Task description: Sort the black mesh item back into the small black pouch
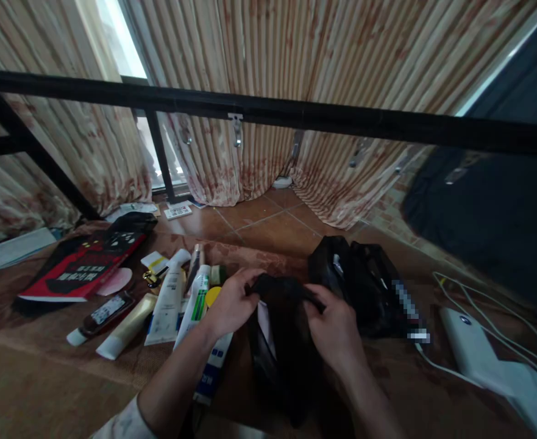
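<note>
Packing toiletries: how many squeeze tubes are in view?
4: a dark brown tube, a cream tube, a plain white tube and a white-and-green tube, side by side beside the left hand gripping a black fabric pouch. A blue-and-white item under that forearm may be a fifth.

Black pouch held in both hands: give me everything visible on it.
The black pouch looks like soft, slightly glossy fabric or plastic, too dark to make out seams or fastenings. It hangs limp, with its top edge pinched between the left hand and the right hand and its lower part down by the patterned cloth. A white item shows at its left side; I cannot tell if it is inside. A second black bag lies behind it, and tubes lie to its left.
</note>
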